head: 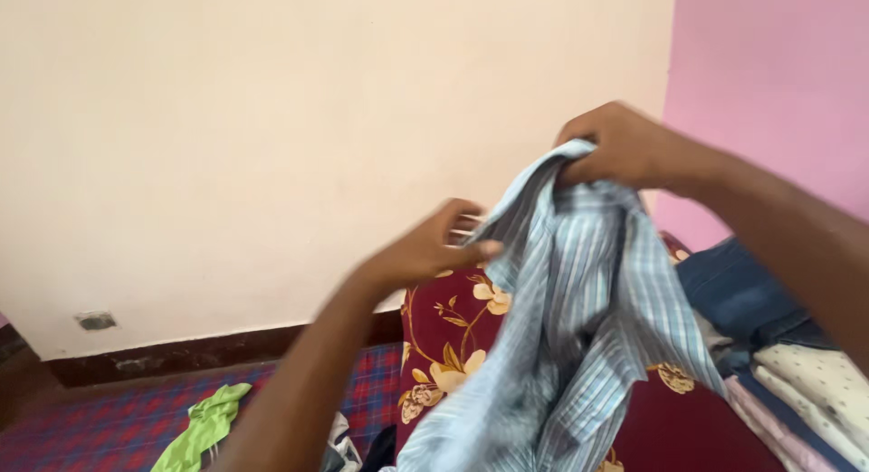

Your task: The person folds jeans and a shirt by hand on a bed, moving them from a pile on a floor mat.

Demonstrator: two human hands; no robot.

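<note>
I hold up a light blue striped shirt (579,327) in front of me. My right hand (625,146) grips its top edge in a closed fist, up high. My left hand (434,246) pinches the shirt's left edge lower down, between thumb and fingers. The cloth hangs down crumpled between both hands, over a maroon cushion with a gold flower print (453,327).
A stack of folded clothes (797,372), with blue denim on top, lies at the right. A green garment (206,427) lies on the red and blue checked bedding (100,422) at the lower left. A cream wall (272,119) and a pink wall (778,74) stand behind.
</note>
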